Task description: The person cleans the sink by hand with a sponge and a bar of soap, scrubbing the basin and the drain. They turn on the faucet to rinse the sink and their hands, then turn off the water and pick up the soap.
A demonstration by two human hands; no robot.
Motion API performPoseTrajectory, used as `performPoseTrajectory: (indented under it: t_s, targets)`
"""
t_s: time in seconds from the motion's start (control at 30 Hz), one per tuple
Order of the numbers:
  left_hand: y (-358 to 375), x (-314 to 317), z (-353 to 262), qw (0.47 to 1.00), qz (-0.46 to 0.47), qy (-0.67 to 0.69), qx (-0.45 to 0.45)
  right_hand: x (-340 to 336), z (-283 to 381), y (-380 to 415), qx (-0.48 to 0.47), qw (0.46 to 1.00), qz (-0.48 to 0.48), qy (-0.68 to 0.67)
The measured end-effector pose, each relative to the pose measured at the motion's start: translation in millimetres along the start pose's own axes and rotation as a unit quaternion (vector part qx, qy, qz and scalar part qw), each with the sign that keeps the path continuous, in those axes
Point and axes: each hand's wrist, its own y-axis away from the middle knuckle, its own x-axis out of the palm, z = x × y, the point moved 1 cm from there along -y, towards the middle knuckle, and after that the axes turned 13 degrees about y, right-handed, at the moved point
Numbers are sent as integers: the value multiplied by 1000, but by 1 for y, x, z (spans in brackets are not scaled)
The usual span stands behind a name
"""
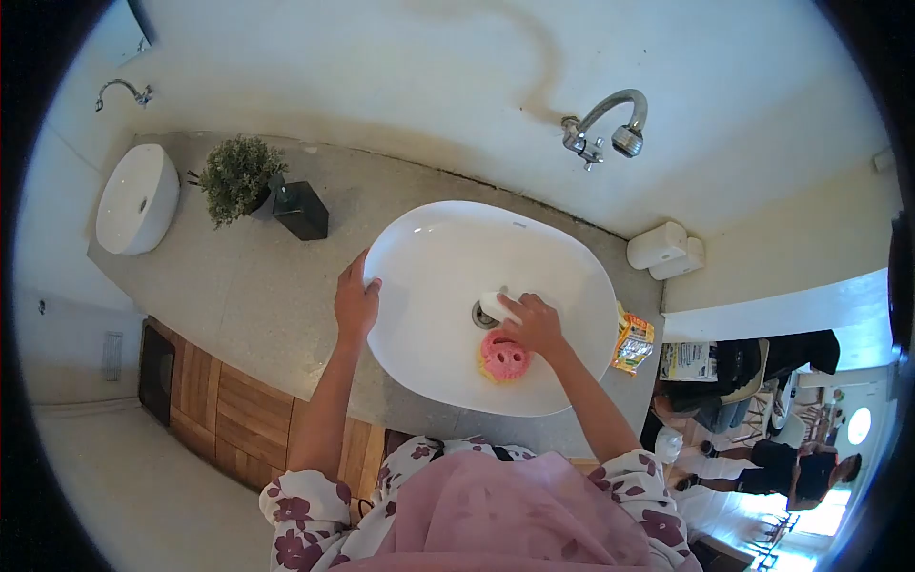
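Observation:
A white oval washbasin [419,315] sits on the grey counter in front of me. My left hand [355,303] grips its left rim, thumb over the edge and fingers along the outside. Inside the bowl, my right hand [534,322] has its fingers on a small white rounded piece [492,306], whose kind I cannot make out. That piece partly covers the metal drain [481,316]. Just below the fingers lies a pink sponge [503,358] with holes in it and a yellow underside, apart from the drain.
A wall tap [610,129] hangs above the basin. Two white rolls [664,250] and a yellow packet [633,341] are on the right. Leftward stand a dark soap dispenser [302,210], a potted plant [238,181] and a second basin [138,200]. A person [791,472] is farther off.

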Motion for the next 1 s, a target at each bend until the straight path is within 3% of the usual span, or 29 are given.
performPoseTrajectory:
  t_s: [0.13, 0.3, 0.47, 0.57, 0.63, 0.83, 1.0]
  targets:
    - [1, -3, 3, 1000, -3, 10, -2, -8, -19, 4, 11, 998, 50, 28]
    - [3, -1, 2, 1000, -3, -11, 12, 4, 12, -17, 9, 999, -35, 7]
    - [1, 0, 5, 1000, -7, 6, 1, -11, -12, -7, -20, 999, 44, 12]
    - [3, -2, -3, 1000, -17, -13, 20, -13, -13, -3, 12, 995, 93, 29]
    - [1, -2, 0, 1000, -14, -15, 15, -3, 4, -6, -5, 1000, -3, 10]
    - [2, -1, -2, 1000, -15, -9, 2, -16, -11, 6, 35, 997, 59, 25]
    - [4, -2, -8, 1000, -21, -15, 3, 0, 6, 0, 71, 997, 30, 8]
